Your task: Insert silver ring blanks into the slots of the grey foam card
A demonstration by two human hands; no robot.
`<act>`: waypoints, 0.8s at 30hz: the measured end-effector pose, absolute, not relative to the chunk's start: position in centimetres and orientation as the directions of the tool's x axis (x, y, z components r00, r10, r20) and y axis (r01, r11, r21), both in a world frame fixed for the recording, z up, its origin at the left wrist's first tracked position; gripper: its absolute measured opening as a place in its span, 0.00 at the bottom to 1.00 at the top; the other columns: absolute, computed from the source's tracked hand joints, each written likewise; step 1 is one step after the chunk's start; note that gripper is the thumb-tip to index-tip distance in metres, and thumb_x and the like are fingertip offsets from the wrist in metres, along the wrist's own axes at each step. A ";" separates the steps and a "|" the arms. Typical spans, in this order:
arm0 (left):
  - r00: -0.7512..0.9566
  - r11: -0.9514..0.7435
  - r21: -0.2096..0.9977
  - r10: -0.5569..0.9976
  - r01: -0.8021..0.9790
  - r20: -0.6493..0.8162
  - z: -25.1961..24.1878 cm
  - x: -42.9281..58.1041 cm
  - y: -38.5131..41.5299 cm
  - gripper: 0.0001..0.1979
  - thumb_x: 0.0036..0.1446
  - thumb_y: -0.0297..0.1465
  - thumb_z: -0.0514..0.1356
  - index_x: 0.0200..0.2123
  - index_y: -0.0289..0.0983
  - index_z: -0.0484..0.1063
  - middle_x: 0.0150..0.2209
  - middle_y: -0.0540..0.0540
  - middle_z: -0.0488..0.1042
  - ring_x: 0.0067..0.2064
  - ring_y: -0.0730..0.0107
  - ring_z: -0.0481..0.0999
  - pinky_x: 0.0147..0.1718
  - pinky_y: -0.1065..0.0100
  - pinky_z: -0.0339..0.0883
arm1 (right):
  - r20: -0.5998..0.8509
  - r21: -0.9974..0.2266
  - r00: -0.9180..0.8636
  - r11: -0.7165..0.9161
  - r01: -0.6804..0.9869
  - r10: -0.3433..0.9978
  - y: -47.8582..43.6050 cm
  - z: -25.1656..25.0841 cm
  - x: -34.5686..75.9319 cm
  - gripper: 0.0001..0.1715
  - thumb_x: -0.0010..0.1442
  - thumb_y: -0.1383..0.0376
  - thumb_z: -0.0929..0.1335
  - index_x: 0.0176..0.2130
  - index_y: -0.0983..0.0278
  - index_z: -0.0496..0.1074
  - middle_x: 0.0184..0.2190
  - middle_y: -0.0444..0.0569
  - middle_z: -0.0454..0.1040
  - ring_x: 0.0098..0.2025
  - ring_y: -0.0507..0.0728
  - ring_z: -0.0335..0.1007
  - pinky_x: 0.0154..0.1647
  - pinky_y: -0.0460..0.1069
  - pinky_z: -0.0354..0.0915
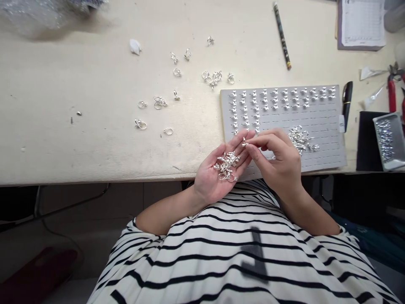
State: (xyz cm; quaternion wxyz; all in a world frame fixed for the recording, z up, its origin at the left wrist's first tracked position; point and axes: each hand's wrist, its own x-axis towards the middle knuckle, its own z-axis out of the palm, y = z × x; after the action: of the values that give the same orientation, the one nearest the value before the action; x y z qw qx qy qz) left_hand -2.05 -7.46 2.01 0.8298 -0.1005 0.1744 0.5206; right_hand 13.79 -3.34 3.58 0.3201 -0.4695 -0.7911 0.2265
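Observation:
My left hand [211, 179] is turned palm up with its fingers stretched out, cradling a small heap of silver rings [227, 165]. Just above those fingertips, my right hand [278, 158] pinches one silver ring [244, 142] between thumb and forefinger. Beneath and beyond both hands lies a grey slotted ring display board [325, 126]. Rows of silver rings [274, 99] stand in its slots along the far side and down the left. A loose pile of silver rings [300, 138] rests on the board right of my right hand, which partly hides the lower slots.
More rings [160, 102] lie scattered on the pale table [79, 147]. A patterned pencil [281, 36], a black pen [347, 105], red-handled pliers [392, 90], a notepad [363, 25] and a small tray of shiny pieces [399, 131] are to the right. Plastic wrap [41, 17] occupies the far left.

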 end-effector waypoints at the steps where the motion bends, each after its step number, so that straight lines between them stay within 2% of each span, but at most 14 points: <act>1: 0.398 0.439 0.016 0.829 -0.898 -0.394 2.0 -2.1 -7.5 0.26 0.75 0.33 0.45 0.72 0.37 0.60 0.67 0.47 0.71 0.73 0.63 0.60 0.72 0.63 0.57 | 0.271 -0.683 -0.333 0.424 0.594 0.903 -3.4 3.7 13.8 0.02 0.66 0.67 0.71 0.40 0.58 0.75 0.36 0.45 0.76 0.40 0.54 0.72 0.41 0.52 0.71; 6: 0.433 0.472 0.000 0.808 -0.881 -0.400 2.1 -2.0 -7.5 0.28 0.74 0.33 0.46 0.74 0.36 0.57 0.66 0.45 0.73 0.71 0.64 0.64 0.71 0.65 0.59 | 0.257 -0.696 -0.299 0.391 0.602 0.919 -3.3 3.6 14.1 0.05 0.66 0.67 0.71 0.37 0.59 0.72 0.33 0.43 0.74 0.37 0.54 0.68 0.40 0.52 0.69; 8: 0.441 0.479 -0.005 0.802 -0.878 -0.403 2.0 -2.1 -7.5 0.28 0.74 0.33 0.47 0.74 0.35 0.56 0.65 0.44 0.73 0.71 0.64 0.65 0.70 0.65 0.59 | 0.327 -0.669 -0.293 0.439 0.600 0.899 -3.2 3.2 14.4 0.06 0.65 0.68 0.72 0.41 0.58 0.73 0.37 0.45 0.76 0.39 0.54 0.70 0.41 0.52 0.70; 9: 0.441 0.479 -0.006 0.803 -0.878 -0.401 1.9 -2.2 -7.5 0.28 0.74 0.33 0.47 0.74 0.34 0.56 0.65 0.44 0.74 0.71 0.64 0.65 0.70 0.65 0.59 | 0.372 -0.645 -0.307 0.482 0.593 0.876 -3.1 2.9 14.6 0.11 0.64 0.69 0.72 0.46 0.57 0.73 0.40 0.46 0.76 0.42 0.55 0.71 0.43 0.53 0.71; 12: 0.459 0.501 0.004 0.796 -0.865 -0.395 1.7 -2.6 -7.6 0.27 0.74 0.34 0.48 0.71 0.32 0.62 0.63 0.43 0.76 0.70 0.62 0.67 0.69 0.64 0.62 | 0.465 -0.523 -0.452 0.648 0.553 0.761 -3.0 2.5 15.6 0.23 0.64 0.73 0.71 0.56 0.55 0.71 0.48 0.49 0.78 0.48 0.57 0.76 0.49 0.54 0.74; 14: 0.492 0.544 0.016 0.770 -0.839 -0.406 1.6 -3.1 -7.8 0.25 0.74 0.35 0.48 0.67 0.31 0.68 0.61 0.42 0.77 0.69 0.60 0.68 0.68 0.63 0.63 | 0.452 -0.451 -0.557 0.717 0.531 0.697 -3.2 2.6 16.2 0.25 0.65 0.74 0.70 0.57 0.54 0.72 0.49 0.49 0.79 0.49 0.57 0.77 0.51 0.53 0.74; 16: 0.529 0.594 0.022 0.733 -0.804 -0.428 1.7 -3.5 -8.1 0.23 0.74 0.35 0.48 0.63 0.30 0.73 0.62 0.41 0.77 0.69 0.59 0.68 0.69 0.62 0.62 | 0.412 -0.455 -0.596 0.722 0.521 0.689 -3.5 2.9 16.6 0.24 0.64 0.74 0.71 0.56 0.55 0.73 0.47 0.48 0.80 0.47 0.56 0.78 0.50 0.52 0.74; 19: 0.573 0.654 0.027 0.681 -0.756 -0.456 1.9 -4.0 -8.6 0.22 0.74 0.34 0.49 0.59 0.31 0.76 0.64 0.40 0.74 0.68 0.60 0.69 0.66 0.63 0.66 | 0.331 -0.589 -0.562 0.632 0.504 0.758 -4.0 3.5 16.8 0.21 0.64 0.74 0.71 0.52 0.54 0.74 0.43 0.45 0.80 0.44 0.55 0.78 0.48 0.51 0.75; 21: 0.567 0.663 0.041 0.669 -0.748 -0.480 2.1 -4.2 -8.7 0.21 0.75 0.34 0.49 0.58 0.33 0.76 0.65 0.41 0.74 0.66 0.61 0.72 0.61 0.65 0.72 | 0.270 -0.680 -0.473 0.514 0.523 0.839 -3.9 3.6 16.8 0.15 0.64 0.72 0.71 0.48 0.55 0.75 0.40 0.43 0.80 0.43 0.54 0.77 0.47 0.51 0.74; 23: 0.543 0.659 0.073 0.673 -0.748 -0.502 2.2 -4.3 -8.7 0.21 0.76 0.34 0.48 0.58 0.35 0.76 0.63 0.42 0.75 0.61 0.61 0.77 0.52 0.66 0.79 | 0.186 -0.720 -0.350 0.370 0.588 0.918 -3.5 3.6 16.8 0.09 0.65 0.70 0.71 0.44 0.56 0.76 0.39 0.43 0.79 0.41 0.54 0.76 0.45 0.51 0.73; 24: 0.528 0.655 0.095 0.679 -0.750 -0.510 2.3 -4.4 -8.7 0.21 0.76 0.35 0.47 0.57 0.36 0.77 0.59 0.41 0.77 0.56 0.63 0.81 0.43 0.69 0.81 | 0.140 -0.719 -0.295 0.302 0.625 0.945 -3.1 3.6 16.8 0.07 0.65 0.69 0.71 0.43 0.56 0.76 0.38 0.43 0.79 0.40 0.53 0.76 0.44 0.51 0.73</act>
State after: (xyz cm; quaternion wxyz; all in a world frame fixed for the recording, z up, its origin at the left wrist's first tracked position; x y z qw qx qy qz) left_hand -4.37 -8.71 2.28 0.8715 -0.0679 0.2607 0.4097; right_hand 16.81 -3.14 3.58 0.2858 -0.5203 -0.7546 0.2796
